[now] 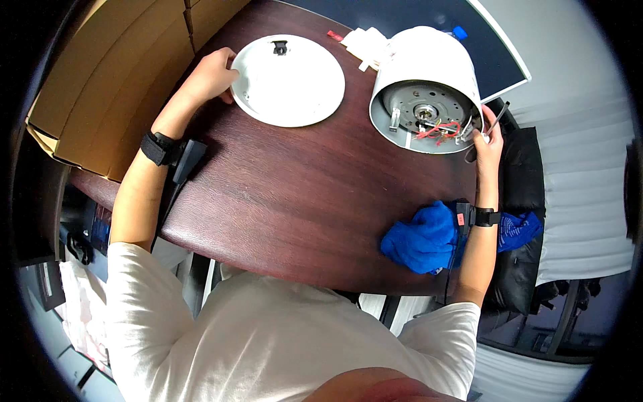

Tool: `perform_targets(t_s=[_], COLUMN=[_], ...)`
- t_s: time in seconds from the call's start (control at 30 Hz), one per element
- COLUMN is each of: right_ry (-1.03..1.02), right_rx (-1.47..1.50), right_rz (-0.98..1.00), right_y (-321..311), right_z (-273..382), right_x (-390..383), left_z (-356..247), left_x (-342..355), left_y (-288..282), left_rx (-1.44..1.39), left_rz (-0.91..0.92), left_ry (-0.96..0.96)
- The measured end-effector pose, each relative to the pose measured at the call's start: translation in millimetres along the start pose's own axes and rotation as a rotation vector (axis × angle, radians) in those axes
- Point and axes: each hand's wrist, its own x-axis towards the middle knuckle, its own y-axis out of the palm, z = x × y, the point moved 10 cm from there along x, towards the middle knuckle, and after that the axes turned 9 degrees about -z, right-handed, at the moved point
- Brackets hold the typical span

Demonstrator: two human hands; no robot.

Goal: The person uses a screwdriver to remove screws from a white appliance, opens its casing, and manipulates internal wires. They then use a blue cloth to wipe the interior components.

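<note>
At the far left of the table, my left hand (216,77) is closed on the left edge of a round white cover (295,80). The cover carries a small black fitting (280,48) near its far rim. Far right, a white cylindrical appliance housing (425,53) lies with its open end toward me. Inside show a grey metal disc (435,100) and several red wires (439,130). My right hand (490,142) grips the right side of the housing's rim, thumb at the opening. A thin dark rod (499,115) sticks out by those fingers; what it belongs to is unclear.
A blue cloth (422,238) lies at the table's near right, beside my right forearm. Brown cardboard boxes (120,87) stand along the left. White paper pieces (367,47) lie behind the housing, near a dark panel (395,15). A black chair (522,167) borders the right side.
</note>
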Motion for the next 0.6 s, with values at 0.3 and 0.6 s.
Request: perform_targets(t_s=[0.3,0.6], right_ry=[-0.114,-0.131], right_rx=[-0.040,-0.020], right_rz=[-0.039,-0.062], right_y=[6.4,14.1], right_z=[-7.5,-4.8], right_x=[15.3,26.6], left_z=[-17.1,-24.1], left_x=[-18.5,-22.6], left_y=[26.7,27.0], left_rx=[-0.066,0.022], left_rz=[0.225,0.255], left_ry=[0.002,0.034])
